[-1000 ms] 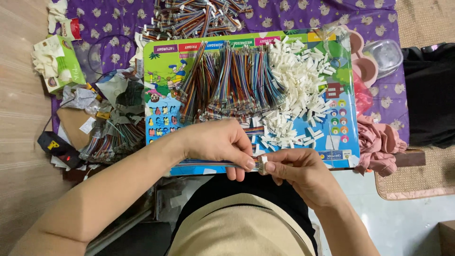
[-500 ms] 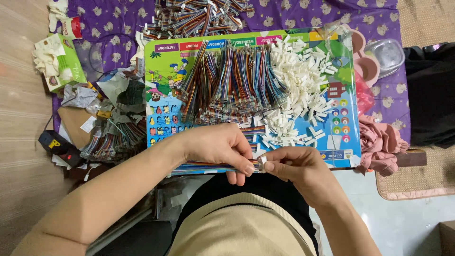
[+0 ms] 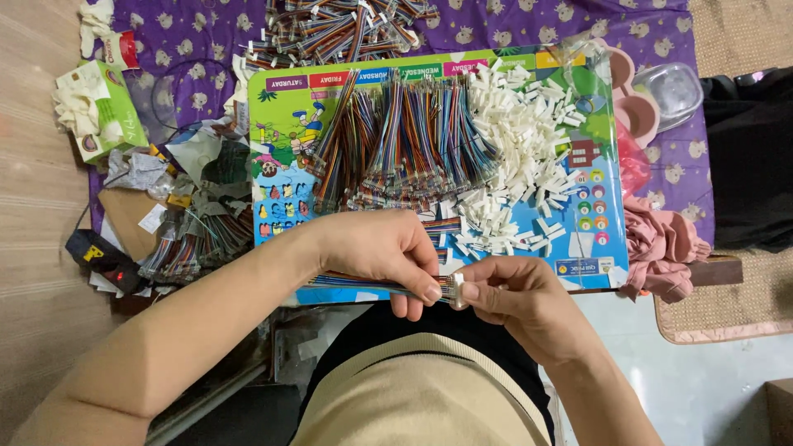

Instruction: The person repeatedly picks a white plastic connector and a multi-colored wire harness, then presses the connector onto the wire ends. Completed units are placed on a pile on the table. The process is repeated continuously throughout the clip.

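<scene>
My left hand point(image 3: 384, 252) pinches a flat bundle of multicoloured ribbon wires point(image 3: 359, 283) that runs leftward under the palm. My right hand point(image 3: 516, 297) grips a small white plastic connector point(image 3: 456, 289) at the wires' end, and the fingertips of both hands meet there. Both hands hover over the near edge of a colourful children's board point(image 3: 285, 116). On the board lie a spread of coloured wire bundles point(image 3: 413, 140) and a heap of white connectors point(image 3: 520, 132).
More wire bundles point(image 3: 347, 21) lie beyond the board on a purple patterned cloth point(image 3: 198, 33). A green tissue box point(image 3: 103, 111), scraps and bagged wires point(image 3: 194, 244) sit at the left. Pink bowls point(image 3: 636, 116), a clear container point(image 3: 673, 87) and a pink cloth point(image 3: 661, 244) are at the right.
Both hands stay at the board's near edge with only small finger shifts. The left hand's fingers have slid a little along the wires toward the connector.
</scene>
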